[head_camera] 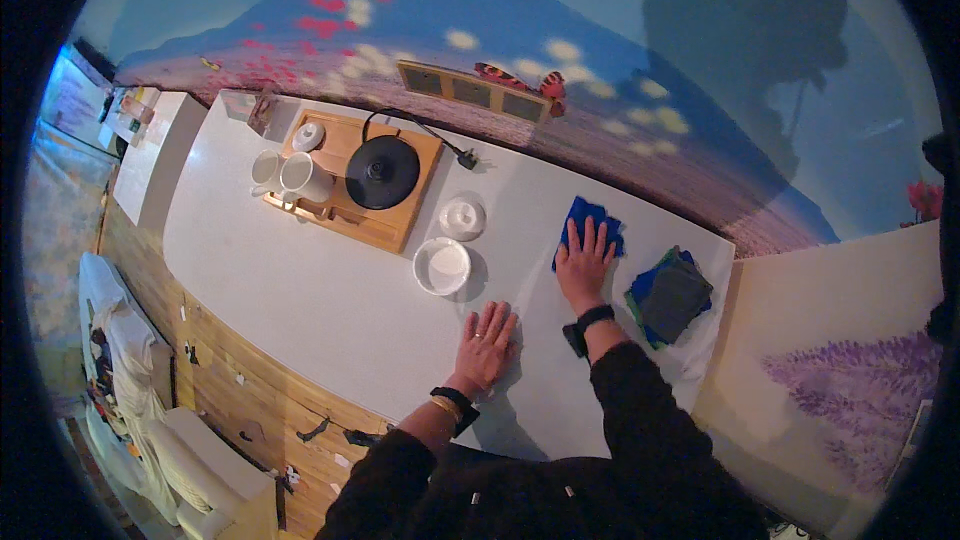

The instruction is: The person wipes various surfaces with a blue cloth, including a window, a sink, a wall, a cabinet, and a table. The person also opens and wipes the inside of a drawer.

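Observation:
My right hand [583, 270] lies on a folded blue cloth [576, 211], its fingers spread over the fabric. The cloth rests on a white table [315, 315]. Palm down on the tabletop, my left hand [484, 349] holds nothing. Just beyond it stands a white ceramic bowl [442, 267], with a round white lid [462, 219] behind. To the right of my right hand is a loose stack of grey, blue and green cloths [675, 296], the grey one on top. Both wrists wear dark bands.
A wooden tray [405, 221] holds a black-lidded electric kettle [382, 172], two white mugs [306, 177] and another white lid [308, 136]. A power plug [466, 159] lies behind. A wooden frame [474, 91] is against the painted wall. A cream armchair [202, 465] stands at lower left.

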Available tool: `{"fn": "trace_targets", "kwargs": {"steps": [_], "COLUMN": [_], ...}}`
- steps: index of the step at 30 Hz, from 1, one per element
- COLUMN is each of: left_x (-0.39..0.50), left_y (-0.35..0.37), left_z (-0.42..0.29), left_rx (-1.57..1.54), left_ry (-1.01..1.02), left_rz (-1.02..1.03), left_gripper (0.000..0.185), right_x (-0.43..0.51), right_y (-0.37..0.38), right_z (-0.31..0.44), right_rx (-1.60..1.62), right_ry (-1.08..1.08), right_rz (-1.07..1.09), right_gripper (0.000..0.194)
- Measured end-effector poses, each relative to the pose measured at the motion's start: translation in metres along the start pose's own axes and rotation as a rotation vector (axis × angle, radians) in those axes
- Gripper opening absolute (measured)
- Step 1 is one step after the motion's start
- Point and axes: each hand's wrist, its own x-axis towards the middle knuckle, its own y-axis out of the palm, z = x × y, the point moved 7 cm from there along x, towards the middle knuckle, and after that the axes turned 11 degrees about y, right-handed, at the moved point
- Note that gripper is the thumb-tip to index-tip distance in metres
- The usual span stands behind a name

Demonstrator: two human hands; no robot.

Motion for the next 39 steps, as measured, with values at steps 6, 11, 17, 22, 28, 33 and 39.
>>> {"fn": "trace_targets", "kwargs": {"steps": [6,11,17,22,28,33,39], "left_x": [0.001,0.002,0.000,0.000,0.001,0.002,0.003], "left_y": [-0.005,-0.006,0.002,0.004,-0.009,-0.013,-0.010], "left_z": [0.003,0.004,0.006,0.006,0.003,0.002,0.004], "left_rx": [-0.081,-0.096,-0.092,-0.075,-0.093,-0.095,-0.118], "left_ry": [0.002,-0.003,-0.002,-0.009,-0.013,-0.016,-0.016], "left_rz": [-0.061,-0.085,-0.085,-0.100,-0.118,-0.155,-0.169], "left_gripper": [0.057,0.056,0.057,0.057,0.055,0.056,0.054], "right_x": [0.069,0.078,0.073,0.054,0.064,0.074,0.058], "right_y": [0.038,0.044,0.032,0.031,0.032,0.035,0.029], "right_z": [0.098,0.148,0.062,0.089,0.165,0.174,0.137], "right_rx": [0.059,0.181,0.061,0.193,0.338,0.269,0.143], "right_ry": [-0.199,-0.460,-0.094,-0.427,-0.766,-0.732,-0.328], "right_rz": [0.005,-0.011,-0.014,0.082,0.211,0.143,0.047], "right_gripper": [0.055,0.048,0.050,0.045,0.040,0.037,0.047]}}
